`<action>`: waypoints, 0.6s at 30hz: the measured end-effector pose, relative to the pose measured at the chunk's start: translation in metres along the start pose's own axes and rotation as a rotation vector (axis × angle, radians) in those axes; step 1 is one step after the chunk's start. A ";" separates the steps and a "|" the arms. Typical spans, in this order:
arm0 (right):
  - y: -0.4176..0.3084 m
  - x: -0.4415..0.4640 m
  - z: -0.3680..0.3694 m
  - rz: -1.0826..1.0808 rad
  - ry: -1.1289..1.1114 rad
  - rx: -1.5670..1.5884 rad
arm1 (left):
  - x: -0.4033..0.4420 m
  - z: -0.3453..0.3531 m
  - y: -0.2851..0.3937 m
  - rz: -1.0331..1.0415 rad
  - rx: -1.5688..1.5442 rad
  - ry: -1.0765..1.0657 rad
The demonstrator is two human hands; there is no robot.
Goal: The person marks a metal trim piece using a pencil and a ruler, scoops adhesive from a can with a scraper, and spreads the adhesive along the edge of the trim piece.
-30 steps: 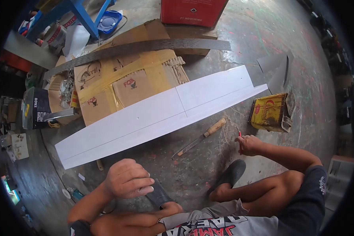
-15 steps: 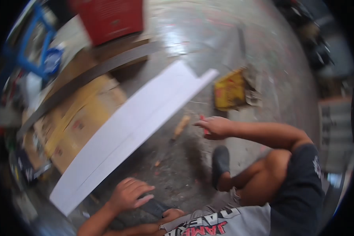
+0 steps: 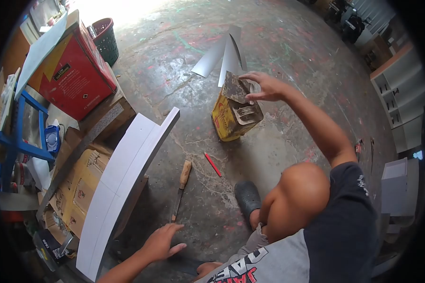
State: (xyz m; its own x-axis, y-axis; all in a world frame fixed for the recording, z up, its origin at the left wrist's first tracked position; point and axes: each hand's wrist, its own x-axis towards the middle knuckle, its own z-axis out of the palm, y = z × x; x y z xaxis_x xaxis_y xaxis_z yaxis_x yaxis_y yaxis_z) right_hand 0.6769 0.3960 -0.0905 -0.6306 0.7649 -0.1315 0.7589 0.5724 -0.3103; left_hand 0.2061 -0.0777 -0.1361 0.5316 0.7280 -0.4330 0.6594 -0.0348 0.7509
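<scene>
Light: strong from upper left, floor (image 3: 278, 132) there blown out to white | Glare: patchy sheen on floor, upper middle | Shadow: soft, darker just below yellow can (image 3: 225, 120); lower left dim | Focus: mostly clear, red tin's (image 3: 75, 78) small print soft | Lens: fisheye, white shelving (image 3: 399, 89) tilted and stretched, corners black

Right hand (image 3: 265, 87) on yellow can (image 3: 223, 118)

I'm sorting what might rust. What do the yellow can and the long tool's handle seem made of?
Yellow can: probably sheet metal, printed and grimy, judging by its thin raised lid. Handle: likely bare wood, from its dull tan surface.
</scene>
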 end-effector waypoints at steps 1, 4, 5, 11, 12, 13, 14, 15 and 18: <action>0.004 -0.003 0.014 0.009 0.048 0.143 | 0.013 0.002 0.007 -0.022 -0.056 0.005; -0.001 -0.014 0.056 0.093 0.155 0.581 | 0.073 0.017 0.020 0.022 -0.113 0.057; -0.004 -0.013 0.054 0.083 0.141 0.504 | 0.103 0.023 0.026 0.046 -0.154 0.110; -0.026 -0.008 0.021 0.134 0.116 0.178 | 0.353 0.076 0.103 0.066 -0.408 0.717; -0.029 -0.007 0.026 0.112 0.182 0.109 | 0.387 0.072 0.124 0.037 -0.457 0.847; -0.032 -0.006 0.029 0.089 0.245 0.037 | 0.422 0.075 0.138 -0.023 -0.441 1.023; -0.036 -0.004 0.029 0.112 0.226 0.042 | 0.459 0.079 0.147 -0.084 -0.421 1.201; -0.041 -0.002 0.026 0.133 0.206 0.047 | 0.484 0.081 0.153 -0.148 -0.397 1.380; -0.051 0.009 0.014 0.188 0.140 0.029 | 0.515 0.073 0.160 -0.186 -0.488 1.598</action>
State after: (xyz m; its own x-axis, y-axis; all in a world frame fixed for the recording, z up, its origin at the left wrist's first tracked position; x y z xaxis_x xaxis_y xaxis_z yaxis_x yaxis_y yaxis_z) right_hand 0.6307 0.3695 -0.0892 -0.4489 0.8917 -0.0583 0.8544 0.4092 -0.3204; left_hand 0.6240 0.2416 -0.2753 -0.7665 0.6249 0.1481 0.2693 0.1033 0.9575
